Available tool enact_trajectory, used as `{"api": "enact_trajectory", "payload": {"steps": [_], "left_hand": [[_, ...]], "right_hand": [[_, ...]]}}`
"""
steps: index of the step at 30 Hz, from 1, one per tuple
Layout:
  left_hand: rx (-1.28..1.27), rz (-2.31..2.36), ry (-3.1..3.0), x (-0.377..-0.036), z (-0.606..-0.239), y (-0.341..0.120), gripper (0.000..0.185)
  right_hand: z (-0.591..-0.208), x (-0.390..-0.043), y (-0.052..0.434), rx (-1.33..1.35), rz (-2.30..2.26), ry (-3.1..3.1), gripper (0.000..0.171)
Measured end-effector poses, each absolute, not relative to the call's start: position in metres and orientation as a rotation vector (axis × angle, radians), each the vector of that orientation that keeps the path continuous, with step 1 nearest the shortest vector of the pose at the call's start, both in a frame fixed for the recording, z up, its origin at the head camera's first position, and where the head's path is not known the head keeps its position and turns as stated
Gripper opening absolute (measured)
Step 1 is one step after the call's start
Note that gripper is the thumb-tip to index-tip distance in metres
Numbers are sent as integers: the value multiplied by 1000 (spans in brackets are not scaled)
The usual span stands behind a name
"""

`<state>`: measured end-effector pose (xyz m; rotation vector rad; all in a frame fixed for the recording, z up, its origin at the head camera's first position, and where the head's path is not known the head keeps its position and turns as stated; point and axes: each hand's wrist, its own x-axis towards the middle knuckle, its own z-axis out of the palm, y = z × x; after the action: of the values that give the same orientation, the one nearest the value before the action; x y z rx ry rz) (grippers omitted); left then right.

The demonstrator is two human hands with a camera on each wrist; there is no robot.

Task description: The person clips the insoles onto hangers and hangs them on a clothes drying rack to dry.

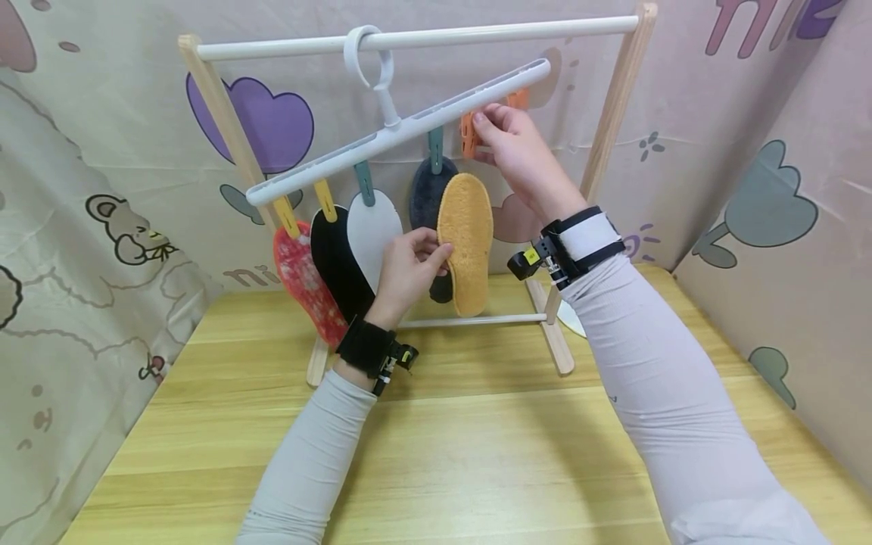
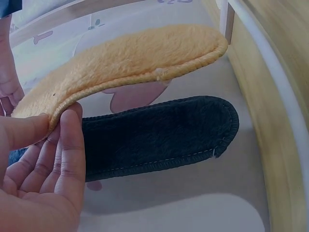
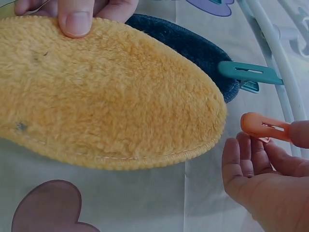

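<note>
A fuzzy yellow insole (image 1: pixel 466 246) is pinched at its left edge between the thumb and fingers of my left hand (image 1: pixel 411 269). Its rounded top end points up toward the hanger. Higher up, my right hand (image 1: pixel 515 147) pinches an orange clip (image 1: pixel 468 136) on the white hanger (image 1: pixel 402 135). In the right wrist view the orange clip (image 3: pixel 263 126) sits just beyond the tip of the yellow insole, apart from it. Behind the yellow insole hangs a dark blue insole (image 2: pixel 159 135), held by a teal clip (image 3: pixel 248 72).
The hanger tilts, its right end up, hooked on the rack's top bar (image 1: pixel 504 32). Left of my hands hang a red patterned insole (image 1: pixel 306 280), a black one (image 1: pixel 334 261) and a white one (image 1: pixel 373 227). Another orange clip (image 1: pixel 518 99) is farther right. A white piece (image 1: pixel 571 318) lies behind the rack's right foot.
</note>
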<state>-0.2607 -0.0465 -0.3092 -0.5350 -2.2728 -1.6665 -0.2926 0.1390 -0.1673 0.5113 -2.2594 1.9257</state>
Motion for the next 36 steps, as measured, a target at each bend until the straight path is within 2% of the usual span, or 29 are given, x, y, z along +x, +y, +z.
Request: {"api": "enact_trajectory", "payload": {"steps": [36], "left_hand": [[-530,-1641,-2259,-258,-308,-45,12]], "right_hand": [[-182,-290,141,577,1753,-2258,35]]}}
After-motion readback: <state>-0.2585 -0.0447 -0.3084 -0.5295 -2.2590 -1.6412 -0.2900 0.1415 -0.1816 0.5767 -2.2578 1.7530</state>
